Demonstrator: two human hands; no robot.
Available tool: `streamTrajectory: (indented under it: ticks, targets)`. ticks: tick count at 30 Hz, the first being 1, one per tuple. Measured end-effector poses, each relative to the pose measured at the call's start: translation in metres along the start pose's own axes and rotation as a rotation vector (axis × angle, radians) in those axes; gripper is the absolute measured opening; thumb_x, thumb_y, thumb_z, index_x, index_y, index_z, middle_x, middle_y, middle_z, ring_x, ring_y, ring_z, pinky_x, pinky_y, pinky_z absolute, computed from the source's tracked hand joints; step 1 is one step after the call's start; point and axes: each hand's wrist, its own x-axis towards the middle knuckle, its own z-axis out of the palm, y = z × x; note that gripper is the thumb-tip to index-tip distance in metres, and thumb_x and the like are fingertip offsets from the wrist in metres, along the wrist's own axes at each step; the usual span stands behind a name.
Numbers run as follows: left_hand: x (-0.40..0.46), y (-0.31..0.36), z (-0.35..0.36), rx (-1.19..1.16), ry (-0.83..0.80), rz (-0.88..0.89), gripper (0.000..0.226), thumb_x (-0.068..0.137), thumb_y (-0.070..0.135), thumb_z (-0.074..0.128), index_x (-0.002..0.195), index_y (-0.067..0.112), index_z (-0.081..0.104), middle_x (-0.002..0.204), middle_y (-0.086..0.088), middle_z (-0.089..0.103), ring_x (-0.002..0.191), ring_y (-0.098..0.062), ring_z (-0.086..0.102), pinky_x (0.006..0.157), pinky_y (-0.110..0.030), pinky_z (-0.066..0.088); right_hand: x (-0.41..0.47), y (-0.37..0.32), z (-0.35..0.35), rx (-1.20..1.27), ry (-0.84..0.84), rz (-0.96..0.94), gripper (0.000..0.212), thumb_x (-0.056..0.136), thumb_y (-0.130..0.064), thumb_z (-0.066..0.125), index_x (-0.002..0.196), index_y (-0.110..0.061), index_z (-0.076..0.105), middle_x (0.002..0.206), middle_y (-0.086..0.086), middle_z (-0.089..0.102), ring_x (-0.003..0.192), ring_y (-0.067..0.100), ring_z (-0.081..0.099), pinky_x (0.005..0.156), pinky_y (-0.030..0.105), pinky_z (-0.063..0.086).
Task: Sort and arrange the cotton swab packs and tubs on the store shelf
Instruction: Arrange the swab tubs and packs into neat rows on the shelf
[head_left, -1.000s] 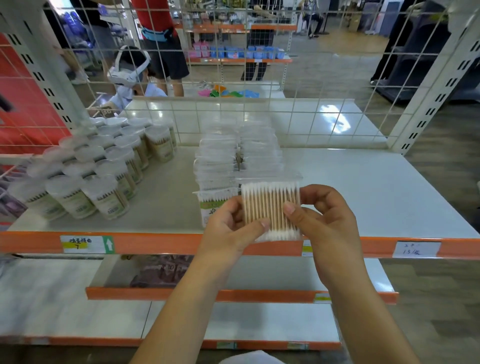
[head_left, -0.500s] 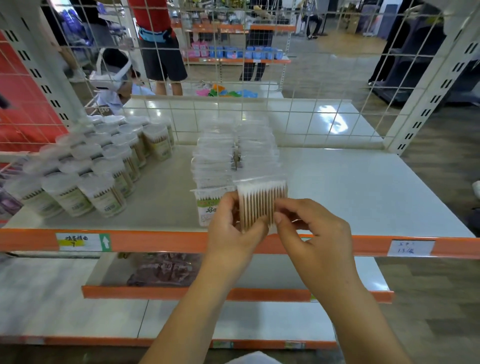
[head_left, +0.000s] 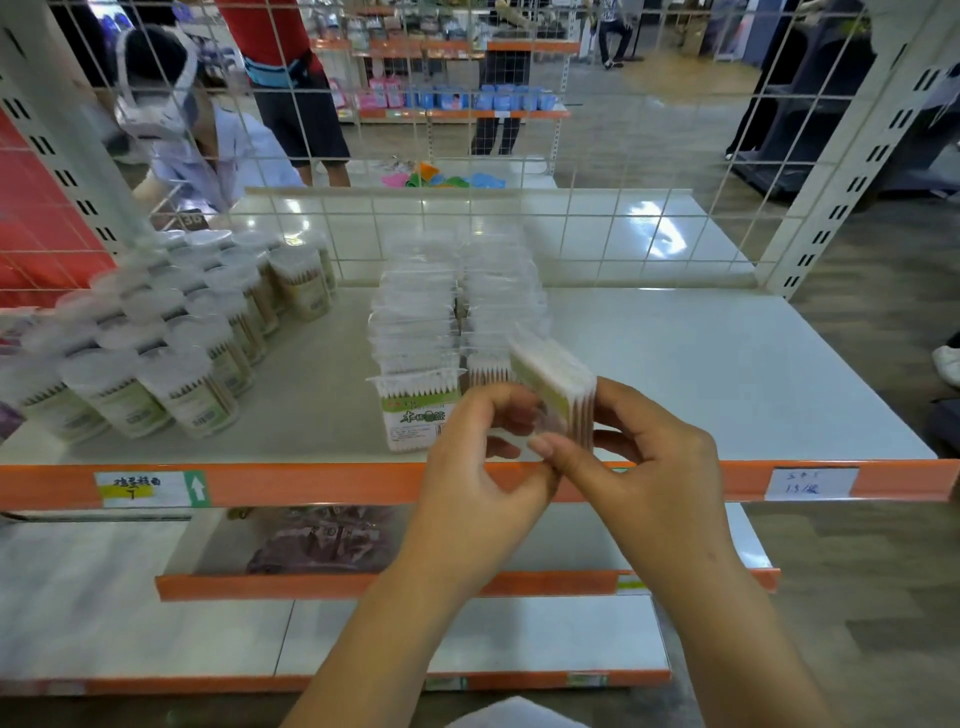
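A flat clear pack of wooden cotton swabs (head_left: 558, 387) is held edge-on and tilted just above the shelf's front edge. My left hand (head_left: 480, 467) grips it from the left and my right hand (head_left: 644, 457) pinches it from the right. Right behind it stand two rows of swab packs (head_left: 457, 312) running to the back of the white shelf (head_left: 701, 374); the front pack of the left row (head_left: 418, 410) shows a green label. A cluster of round swab tubs (head_left: 171, 332) with clear lids fills the shelf's left side.
An orange shelf lip (head_left: 311, 483) carries two price tags. A wire grid (head_left: 571, 218) backs the shelf, with a slotted upright (head_left: 857, 156) at the right. Beyond the grid a person bends at the far side. A lower shelf holds a dark bag (head_left: 322, 543).
The pack faced me flat a second ago; both hands have turned it edge-on and carried it forward and down to the front of the right row.
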Motion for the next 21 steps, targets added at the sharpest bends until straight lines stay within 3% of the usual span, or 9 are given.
streamTrajectory:
  ticks: [4, 8, 11, 15, 18, 21]
  targets:
    - [0.002, 0.001, -0.008, 0.057, -0.021, 0.100, 0.023, 0.074, 0.029, 0.059, 0.096, 0.032, 0.057, 0.097, 0.013, 0.057, 0.095, -0.008, 0.058, 0.079, -0.023, 0.049, 0.002, 0.007, 0.002, 0.053, 0.047, 0.022, 0.033, 0.073, -0.012, 0.077, 0.091, -0.037, 0.064, 0.085, -0.015, 0.069, 0.077, 0.004, 0.067, 0.071, 0.014, 0.051]
    - [0.005, -0.015, -0.028, 0.110, 0.084, 0.056, 0.023, 0.073, 0.033, 0.061, 0.094, 0.040, 0.055, 0.097, 0.016, 0.057, 0.093, -0.002, 0.057, 0.078, -0.014, 0.044, 0.011, 0.019, 0.009, 0.254, 0.034, 0.146, 0.037, 0.076, 0.002, 0.069, 0.093, -0.031, 0.063, 0.086, -0.012, 0.071, 0.081, 0.007, 0.069, 0.075, 0.020, 0.054]
    - [0.007, -0.030, -0.045, 0.163, 0.218, -0.012, 0.029, 0.078, 0.017, 0.067, 0.090, 0.039, 0.053, 0.095, 0.017, 0.057, 0.087, 0.008, 0.053, 0.074, -0.007, 0.040, 0.019, 0.033, 0.016, 0.297, 0.035, 0.197, 0.041, 0.079, 0.007, 0.064, 0.099, -0.028, 0.060, 0.085, -0.014, 0.071, 0.084, 0.005, 0.068, 0.077, 0.020, 0.054]
    - [0.012, -0.043, -0.066, 0.258, 0.327, -0.053, 0.042, 0.080, 0.006, 0.068, 0.090, 0.041, 0.049, 0.095, 0.018, 0.053, 0.085, 0.013, 0.048, 0.072, -0.007, 0.037, 0.026, 0.057, 0.031, 0.160, 0.031, 0.253, 0.043, 0.081, -0.003, 0.066, 0.118, -0.021, 0.055, 0.092, -0.010, 0.066, 0.082, -0.006, 0.063, 0.084, 0.018, 0.052]
    - [0.016, -0.053, -0.074, 0.257, 0.364, -0.062, 0.043, 0.079, 0.003, 0.067, 0.092, 0.040, 0.048, 0.097, 0.017, 0.051, 0.090, 0.007, 0.049, 0.075, -0.009, 0.038, 0.028, 0.071, 0.042, 0.095, -0.002, 0.279, 0.044, 0.083, -0.006, 0.066, 0.126, -0.011, 0.056, 0.098, 0.001, 0.069, 0.089, 0.006, 0.065, 0.089, 0.027, 0.051]
    - [0.017, -0.066, -0.075, 0.255, 0.353, -0.144, 0.035, 0.080, 0.006, 0.068, 0.102, 0.027, 0.052, 0.098, 0.017, 0.049, 0.091, 0.004, 0.048, 0.075, -0.014, 0.038, 0.026, 0.077, 0.047, 0.079, 0.037, 0.283, 0.041, 0.082, -0.005, 0.067, 0.122, -0.009, 0.059, 0.093, 0.003, 0.069, 0.087, 0.012, 0.065, 0.086, 0.023, 0.051]
